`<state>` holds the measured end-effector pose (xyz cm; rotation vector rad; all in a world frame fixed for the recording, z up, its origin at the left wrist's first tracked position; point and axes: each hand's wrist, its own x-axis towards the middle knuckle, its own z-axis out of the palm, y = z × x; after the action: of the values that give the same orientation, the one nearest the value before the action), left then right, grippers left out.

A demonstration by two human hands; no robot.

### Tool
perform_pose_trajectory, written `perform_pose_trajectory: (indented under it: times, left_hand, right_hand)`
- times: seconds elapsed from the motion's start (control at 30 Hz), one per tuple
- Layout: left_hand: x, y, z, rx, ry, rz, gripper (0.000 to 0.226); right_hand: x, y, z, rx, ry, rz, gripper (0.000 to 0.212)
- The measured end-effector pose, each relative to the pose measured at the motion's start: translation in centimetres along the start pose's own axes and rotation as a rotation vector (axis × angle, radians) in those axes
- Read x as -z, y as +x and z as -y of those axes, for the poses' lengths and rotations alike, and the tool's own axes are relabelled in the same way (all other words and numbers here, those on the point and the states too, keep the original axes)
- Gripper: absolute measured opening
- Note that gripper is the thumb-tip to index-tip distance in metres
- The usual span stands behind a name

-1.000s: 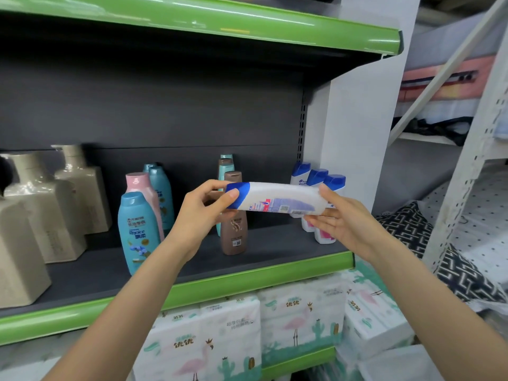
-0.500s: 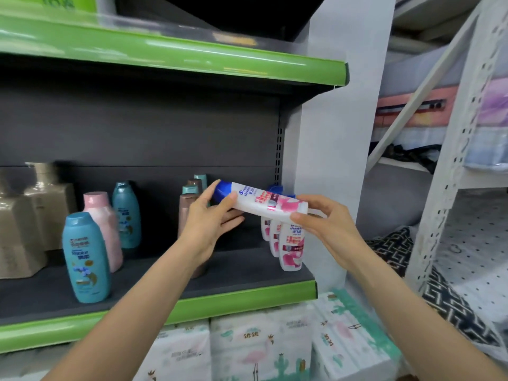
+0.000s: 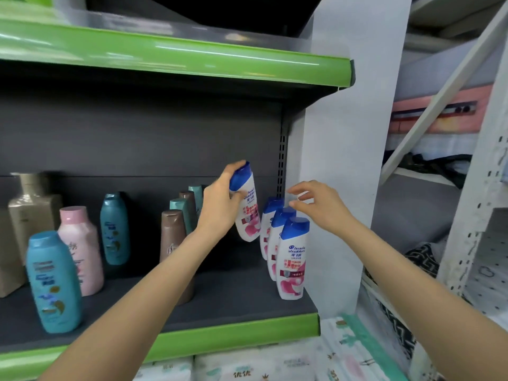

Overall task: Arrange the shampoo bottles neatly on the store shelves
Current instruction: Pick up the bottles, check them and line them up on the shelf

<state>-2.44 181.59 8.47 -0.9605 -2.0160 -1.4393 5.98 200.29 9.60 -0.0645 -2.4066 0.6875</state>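
Left hand (image 3: pixel 220 207) clamps a light, rigid, slick shampoo bottle (image 3: pixel 246 207) near its cap; right hand (image 3: pixel 319 204), fingers apart, hovers beside it.

White bottles (image 3: pixel 292 259) with blue caps and pink-and-red labels line the dark grey shelf's (image 3: pixel 233 298) right edge, its front lip bright green, while teal (image 3: pixel 53 281), pale pink (image 3: pixel 81 248) and brown (image 3: pixel 173 237) bottles colour the left, and flamingo-and-cactus printed packs (image 3: pixel 247 365) sit below.

White blue-capped shampoo bottle (image 3: pixel 246 207) tilted, airborne, left of three matching upright bottles (image 3: pixel 293 259).
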Motion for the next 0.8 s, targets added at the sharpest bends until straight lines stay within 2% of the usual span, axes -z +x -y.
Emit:
perform_pose_trajectory:
  times: [0.2,0.37,0.5,0.8]
  left_hand:
    - [-4.1,5.0,5.1,0.142,0.161,0.143,0.059]
    - [-7.3,6.7,8.6,0.122,0.151,0.228,0.058]
    - [-9.1,6.6,10.4,0.134,0.110,0.325,0.058]
    - [-10.0,6.4,12.4,0.223,0.053,0.215,0.056]
  right_hand:
    - [-1.7,5.2,-3.7,0.000,-0.097,0.131,0.028]
    - [-2.7,7.9,-5.0,-0.019,-0.193,0.288,0.036]
    - [-3.2,8.0,-6.0,-0.030,-0.163,0.325,0.037]
    - [-3.9,7.9,-6.8,0.012,-0.083,0.283,0.030]
